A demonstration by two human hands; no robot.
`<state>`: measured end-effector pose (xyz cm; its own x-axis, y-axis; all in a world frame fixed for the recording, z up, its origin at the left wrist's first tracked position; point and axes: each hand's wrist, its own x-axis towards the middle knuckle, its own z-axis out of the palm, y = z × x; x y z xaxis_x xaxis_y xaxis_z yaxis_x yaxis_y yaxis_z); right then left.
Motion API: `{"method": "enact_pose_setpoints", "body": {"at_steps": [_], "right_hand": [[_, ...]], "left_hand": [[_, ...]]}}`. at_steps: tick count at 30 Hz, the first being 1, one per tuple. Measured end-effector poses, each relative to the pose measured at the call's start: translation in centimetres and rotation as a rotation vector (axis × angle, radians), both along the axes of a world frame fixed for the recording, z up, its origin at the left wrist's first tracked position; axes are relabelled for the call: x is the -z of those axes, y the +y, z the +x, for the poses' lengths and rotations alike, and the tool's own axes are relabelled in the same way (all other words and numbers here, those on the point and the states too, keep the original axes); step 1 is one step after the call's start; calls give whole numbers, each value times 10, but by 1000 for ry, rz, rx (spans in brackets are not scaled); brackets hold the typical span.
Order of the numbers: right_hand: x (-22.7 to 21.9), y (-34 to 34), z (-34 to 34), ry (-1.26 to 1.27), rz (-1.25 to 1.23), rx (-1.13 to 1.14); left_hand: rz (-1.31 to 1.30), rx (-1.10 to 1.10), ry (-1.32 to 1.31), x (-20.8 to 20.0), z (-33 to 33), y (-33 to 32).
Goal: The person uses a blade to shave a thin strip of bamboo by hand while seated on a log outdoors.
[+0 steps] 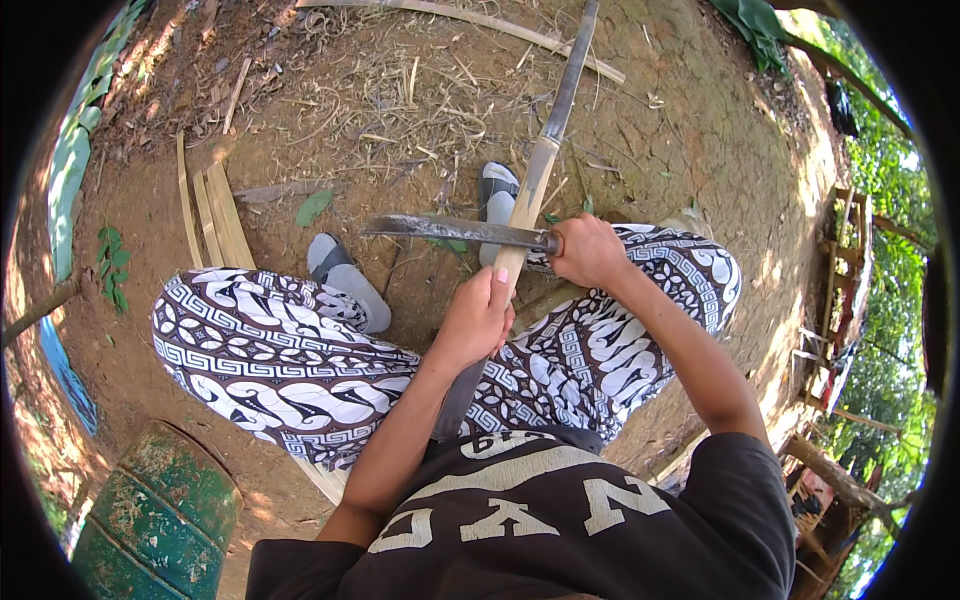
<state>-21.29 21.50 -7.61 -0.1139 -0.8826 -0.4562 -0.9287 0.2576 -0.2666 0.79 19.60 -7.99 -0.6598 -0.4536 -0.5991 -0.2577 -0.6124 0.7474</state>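
Note:
My left hand point(474, 315) is closed round the near part of a long bamboo strip point(538, 175). The strip runs from my lap away past my feet to the top of the view, pale in its lower stretch and grey-dark farther out. In my right hand point(592, 252) is the handle of a machete point(440, 229). Its dark, worn blade points left and lies across the pale stretch, just beyond my left fingers. A dark flat piece point(460, 395) shows under my left wrist; I cannot tell whether it belongs to the strip.
Thin shavings point(400, 120) litter the dirt beyond my feet. Several pale split strips point(222, 215) lie beside my left knee, and a long one point(470, 18) at the top. A green rusty drum point(160, 520) stands at lower left. Wooden structures point(848, 255) stand at right.

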Motion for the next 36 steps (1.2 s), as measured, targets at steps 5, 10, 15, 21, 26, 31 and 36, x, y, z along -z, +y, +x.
{"method": "enact_pose_setpoints", "body": {"at_steps": [5, 10, 15, 21, 26, 31, 36], "right_hand": [[19, -11, -23, 74, 89, 37], [67, -23, -144, 206, 28, 412], [7, -30, -39, 69, 129, 194], [-1, -12, 0, 8, 91, 109], [22, -22, -29, 131, 124, 106], [40, -44, -133, 193, 42, 356], [7, -30, -43, 58, 141, 104]], "left_hand": [[-76, 2, -35, 3, 3, 2], [-55, 34, 3, 0, 2, 2], [35, 17, 2, -1, 9, -1], [-77, 31, -27, 2, 6, 2], [-166, 24, -81, 3, 6, 4], [-144, 18, -18, 2, -1, 4], [1, 33, -24, -2, 4, -2]]}}
